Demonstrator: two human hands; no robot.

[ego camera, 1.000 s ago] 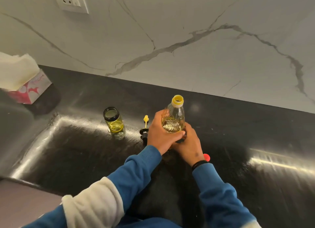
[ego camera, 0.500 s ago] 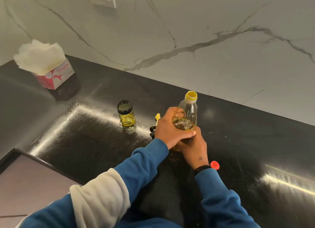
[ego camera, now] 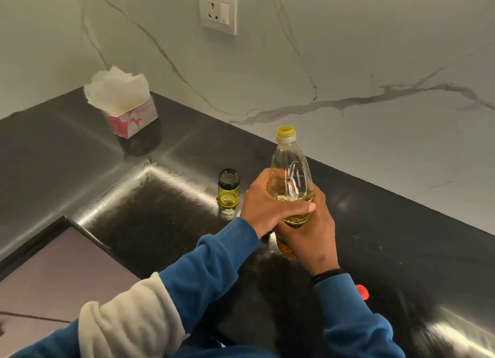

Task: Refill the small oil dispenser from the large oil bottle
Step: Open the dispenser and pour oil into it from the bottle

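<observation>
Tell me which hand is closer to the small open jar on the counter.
The left hand is closer: it grips the big oil bottle just to the right of the jar. The right hand holds the bottle's far side, further from the jar.

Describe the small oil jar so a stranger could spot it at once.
Find the black counter under the marble wall. Near its middle, two hands grip a tall clear oil bottle. Just left of them stands the small jar, apart from the hands: short, open-topped, black-rimmed, with a little yellow oil at the bottom.
</observation>
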